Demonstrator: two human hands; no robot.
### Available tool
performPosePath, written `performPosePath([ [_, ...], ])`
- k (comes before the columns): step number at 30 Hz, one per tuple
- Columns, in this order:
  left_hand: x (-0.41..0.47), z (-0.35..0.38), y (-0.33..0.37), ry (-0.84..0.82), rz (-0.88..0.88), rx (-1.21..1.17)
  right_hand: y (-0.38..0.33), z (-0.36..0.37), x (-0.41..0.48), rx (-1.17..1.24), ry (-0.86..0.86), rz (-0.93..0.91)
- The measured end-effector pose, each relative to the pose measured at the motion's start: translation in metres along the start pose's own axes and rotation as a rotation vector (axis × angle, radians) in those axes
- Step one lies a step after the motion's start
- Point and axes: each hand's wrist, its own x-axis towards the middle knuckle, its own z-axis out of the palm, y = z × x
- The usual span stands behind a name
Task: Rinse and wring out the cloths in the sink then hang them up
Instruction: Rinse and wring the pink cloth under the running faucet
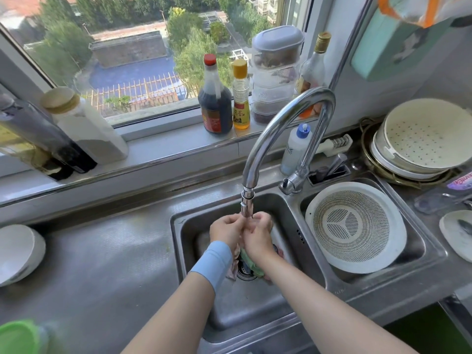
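Progress appeared early. Cloths (249,264) lay bunched over the drain in the left basin of the sink (255,305), none wrung or hung in view. Left hand (226,231) and right hand (258,235) met with curled fingers just under the tap (288,118) nozzle; whether they pinched anything could not be told. Rinsing, wringing and hanging were judged outstanding.

Bare forearms reach in from six o'clock. A pale blue, smooth fabric wristband (213,264) wraps the wrist at seven o'clock of the left hand (226,232); the right hand (258,236) and wrist are bare.
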Motion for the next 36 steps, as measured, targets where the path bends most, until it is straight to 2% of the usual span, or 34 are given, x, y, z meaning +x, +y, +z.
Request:
performPosePath([
  [2, -0.003, -0.001, -0.001, -0.026, 0.026, 0.034, 0.0, -0.005, 0.002, 0.122, -0.163, 0.083],
  [3, -0.004, -0.003, -0.001, -0.023, 0.058, 0.078, -0.001, -0.007, 0.004, 0.1, -0.213, 0.074],
  [6, 0.003, -0.01, -0.003, 0.027, 0.214, 0.273, -0.008, -0.016, 0.008, 0.09, -0.177, 0.102],
  [8, 0.005, -0.016, 0.0, 0.011, 0.181, 0.178, -0.009, -0.022, 0.011, 0.121, -0.166, 0.092],
  [9, 0.008, -0.018, -0.001, -0.064, 0.138, 0.14, -0.01, -0.024, 0.012, 0.173, -0.201, 0.117],
  [11, 0.011, -0.019, -0.005, -0.321, 0.069, 0.151, -0.013, -0.024, 0.013, 0.177, -0.256, 0.166],
  [12, 0.011, -0.017, -0.009, -0.436, 0.039, 0.168, -0.014, -0.024, 0.013, 0.12, -0.259, 0.185],
  [14, 0.01, -0.016, -0.014, -0.547, -0.015, 0.177, -0.016, -0.023, 0.015, 0.002, -0.238, 0.215],
  [17, 0.014, -0.019, -0.02, -0.487, 0.06, 0.316, -0.017, -0.025, 0.02, 0.0, -0.214, 0.253],
  [19, 0.021, -0.025, -0.02, -0.307, 0.144, 0.424, -0.014, -0.027, 0.023, -0.056, -0.201, 0.184],
  [21, 0.027, -0.032, -0.017, -0.169, 0.181, 0.385, -0.01, -0.029, 0.021, -0.131, -0.199, 0.095],
  [25, 0.025, -0.034, -0.007, -0.09, 0.137, 0.284, -0.006, -0.021, 0.013, -0.119, -0.338, 0.075],
  [28, 0.023, -0.036, -0.004, -0.166, 0.074, 0.186, -0.018, -0.011, 0.017, -0.119, -0.229, 0.104],
  [31, 0.019, -0.042, -0.009, -0.437, -0.043, -0.029, -0.03, -0.008, 0.022, -0.077, -0.182, 0.183],
  [34, 0.02, -0.045, -0.018, -0.523, 0.008, 0.208, -0.034, -0.006, 0.021, -0.1, -0.108, 0.248],
  [36, 0.025, -0.045, -0.02, -0.411, 0.098, 0.357, -0.033, -0.005, 0.019, -0.072, -0.081, 0.271],
])
